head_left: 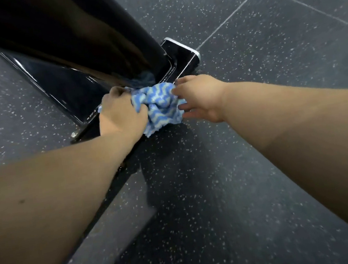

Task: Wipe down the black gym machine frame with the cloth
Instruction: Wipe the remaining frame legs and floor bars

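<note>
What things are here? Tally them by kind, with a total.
Bare hands: 2, left hand and right hand
Blue-and-white wavy-striped cloth: 1
Glossy black gym machine frame: 1
Total: 4

Counted one cloth [158, 105], blue with pale wavy stripes. One black machine frame [64, 42], standing on one base plate [180, 53]. Two hands: left hand [120, 114], right hand [199, 97]. One bolt [74, 135] noted at the plate's corner.
</note>
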Action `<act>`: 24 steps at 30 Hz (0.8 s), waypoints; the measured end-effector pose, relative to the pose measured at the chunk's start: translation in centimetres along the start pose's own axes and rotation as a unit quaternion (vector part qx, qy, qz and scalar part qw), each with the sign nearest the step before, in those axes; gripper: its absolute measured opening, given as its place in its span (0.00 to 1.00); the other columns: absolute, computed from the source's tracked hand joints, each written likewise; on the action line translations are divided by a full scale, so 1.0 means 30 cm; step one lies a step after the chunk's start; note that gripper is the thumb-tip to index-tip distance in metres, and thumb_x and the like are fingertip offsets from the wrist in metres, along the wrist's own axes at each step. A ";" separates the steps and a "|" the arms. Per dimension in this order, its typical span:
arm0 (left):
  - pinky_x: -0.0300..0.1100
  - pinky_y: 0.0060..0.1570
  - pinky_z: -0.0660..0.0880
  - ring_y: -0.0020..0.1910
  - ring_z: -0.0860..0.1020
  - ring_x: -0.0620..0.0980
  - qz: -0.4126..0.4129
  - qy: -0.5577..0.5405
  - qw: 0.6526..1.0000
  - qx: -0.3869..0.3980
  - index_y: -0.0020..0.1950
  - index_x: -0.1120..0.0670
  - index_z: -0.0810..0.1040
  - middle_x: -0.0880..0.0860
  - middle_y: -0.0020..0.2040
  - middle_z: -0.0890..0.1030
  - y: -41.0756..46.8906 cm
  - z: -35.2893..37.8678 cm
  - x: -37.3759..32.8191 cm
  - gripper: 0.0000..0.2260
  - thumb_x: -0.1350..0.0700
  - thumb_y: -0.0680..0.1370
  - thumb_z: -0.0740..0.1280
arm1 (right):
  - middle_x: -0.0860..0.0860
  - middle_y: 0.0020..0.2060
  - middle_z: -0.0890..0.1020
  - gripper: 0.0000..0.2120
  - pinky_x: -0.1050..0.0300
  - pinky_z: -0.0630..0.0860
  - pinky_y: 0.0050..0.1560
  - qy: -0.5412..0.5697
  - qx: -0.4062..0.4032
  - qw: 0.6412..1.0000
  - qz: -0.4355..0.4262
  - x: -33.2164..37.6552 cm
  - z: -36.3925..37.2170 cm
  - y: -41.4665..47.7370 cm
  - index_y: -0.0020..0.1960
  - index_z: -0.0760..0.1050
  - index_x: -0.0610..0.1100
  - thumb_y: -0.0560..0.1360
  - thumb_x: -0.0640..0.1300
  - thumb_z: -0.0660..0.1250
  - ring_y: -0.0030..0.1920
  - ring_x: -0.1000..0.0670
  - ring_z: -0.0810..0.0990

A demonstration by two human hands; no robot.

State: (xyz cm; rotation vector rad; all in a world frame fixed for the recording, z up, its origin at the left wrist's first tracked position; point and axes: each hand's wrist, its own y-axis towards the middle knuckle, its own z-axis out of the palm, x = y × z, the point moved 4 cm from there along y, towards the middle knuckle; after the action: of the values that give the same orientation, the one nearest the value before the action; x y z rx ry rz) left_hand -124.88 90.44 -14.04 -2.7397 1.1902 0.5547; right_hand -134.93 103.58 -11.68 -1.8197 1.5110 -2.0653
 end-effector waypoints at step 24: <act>0.43 0.34 0.75 0.36 0.76 0.50 -0.281 -0.514 0.765 -0.266 0.46 0.54 0.73 0.52 0.38 0.77 -0.189 -0.425 -0.089 0.09 0.62 0.70 0.70 | 0.49 0.41 0.77 0.18 0.61 0.72 0.36 0.368 -0.083 0.903 -0.204 0.304 0.141 -0.256 0.46 0.78 0.50 0.73 0.28 0.60 0.32 0.54 0.72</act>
State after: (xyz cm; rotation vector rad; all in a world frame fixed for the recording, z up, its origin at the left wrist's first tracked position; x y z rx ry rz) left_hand -118.77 93.18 -1.48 -2.1861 -0.0887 2.1044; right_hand -130.42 99.95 -0.43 -1.5780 1.5416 -3.1868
